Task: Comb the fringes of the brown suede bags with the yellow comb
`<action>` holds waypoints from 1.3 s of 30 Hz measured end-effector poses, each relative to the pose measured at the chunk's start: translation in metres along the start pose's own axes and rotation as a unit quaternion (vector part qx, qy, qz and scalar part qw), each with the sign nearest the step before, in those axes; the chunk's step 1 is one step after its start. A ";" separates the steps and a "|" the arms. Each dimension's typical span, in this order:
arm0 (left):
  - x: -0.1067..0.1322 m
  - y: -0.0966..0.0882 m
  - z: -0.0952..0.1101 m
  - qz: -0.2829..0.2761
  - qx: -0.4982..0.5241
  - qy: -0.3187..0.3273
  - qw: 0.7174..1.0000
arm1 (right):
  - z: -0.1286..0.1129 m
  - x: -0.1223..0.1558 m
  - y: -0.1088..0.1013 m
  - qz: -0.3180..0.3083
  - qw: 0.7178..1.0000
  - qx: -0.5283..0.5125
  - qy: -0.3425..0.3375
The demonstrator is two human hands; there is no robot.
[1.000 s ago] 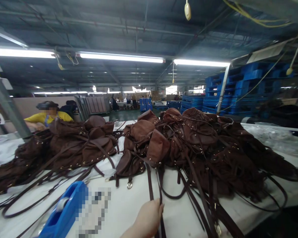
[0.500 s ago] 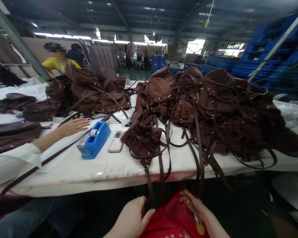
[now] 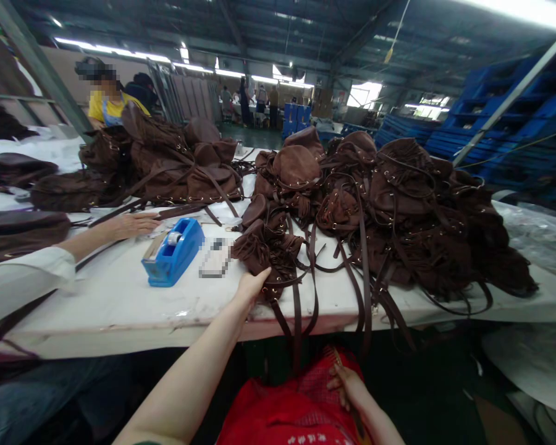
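My left hand (image 3: 254, 285) is at the front of a small dark brown fringed drawstring bag (image 3: 271, 250) on the table. The thumb lies over the bag's near left edge, and the other fingers are mostly hidden beneath it. Low in front of the red apron (image 3: 282, 408), my right hand (image 3: 347, 386) is closed round a slim brush-like tool (image 3: 334, 356). Its bristly tip points up past the fingers, and a yellowish handle end shows below. Brown straps (image 3: 297, 315) from the bags hang over the table's front edge.
A blue tape dispenser (image 3: 173, 253) and a blurred phone-like object (image 3: 214, 258) lie left of the bag. A co-worker's arm (image 3: 111, 230) reaches in from the left. Heaped brown bags (image 3: 412, 216) cover the right; more bags (image 3: 185, 167) pile behind. Blue pallets (image 3: 495, 99) stand beyond.
My left hand has moved from beside the apron up and forward onto the small bag. The right hand stays low with its tool, whose tip now points upward. The view has shifted slightly.
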State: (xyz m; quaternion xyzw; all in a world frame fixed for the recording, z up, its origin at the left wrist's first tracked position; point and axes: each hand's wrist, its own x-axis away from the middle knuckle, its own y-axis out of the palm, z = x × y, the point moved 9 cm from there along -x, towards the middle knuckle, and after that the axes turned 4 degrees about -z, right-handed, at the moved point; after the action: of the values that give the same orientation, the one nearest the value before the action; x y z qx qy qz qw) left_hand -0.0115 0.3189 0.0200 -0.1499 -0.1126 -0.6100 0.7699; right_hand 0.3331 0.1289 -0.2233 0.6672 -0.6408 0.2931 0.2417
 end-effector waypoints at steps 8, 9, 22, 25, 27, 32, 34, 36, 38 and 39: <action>0.053 0.003 -0.040 -0.035 0.041 -0.013 0.998 | -0.063 0.078 0.003 0.003 0.995 0.047 -0.087; 0.065 0.001 -0.047 -0.047 0.072 -0.023 0.996 | -0.082 0.091 0.005 0.005 0.992 0.044 -0.117; 0.178 0.002 -0.155 -0.068 0.377 -0.312 0.869 | -0.191 0.121 0.058 0.064 0.962 0.047 -0.260; 0.185 0.007 -0.164 -0.076 0.398 -0.296 0.865 | -0.185 0.118 0.065 0.052 0.971 0.001 -0.233; 0.188 0.008 -0.164 -0.081 0.397 -0.278 0.871 | -0.182 0.119 0.073 0.014 0.972 -0.089 -0.217; 0.198 0.015 -0.158 -0.139 0.354 -0.259 0.888 | -0.184 0.125 0.087 -0.042 0.946 -0.263 -0.185; 0.197 0.015 -0.160 -0.159 0.336 -0.247 0.895 | -0.190 0.131 0.092 -0.062 0.948 -0.242 -0.197; 0.190 0.005 -0.167 -0.153 0.284 -0.216 0.922 | -0.197 0.138 0.099 -0.089 0.952 -0.190 -0.222; 0.181 -0.015 -0.177 -0.129 0.225 -0.181 0.949 | -0.203 0.148 0.111 -0.128 0.950 -0.115 -0.261; 0.178 -0.028 -0.183 -0.115 0.213 -0.168 0.956 | -0.204 0.153 0.120 -0.153 0.945 -0.067 -0.283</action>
State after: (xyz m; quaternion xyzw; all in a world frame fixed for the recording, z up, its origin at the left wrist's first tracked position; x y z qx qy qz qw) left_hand 0.0001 0.0845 -0.0843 -0.0685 -0.3839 -0.6225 0.6786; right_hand 0.1984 0.1547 0.0231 0.7947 -0.5915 0.0082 0.1362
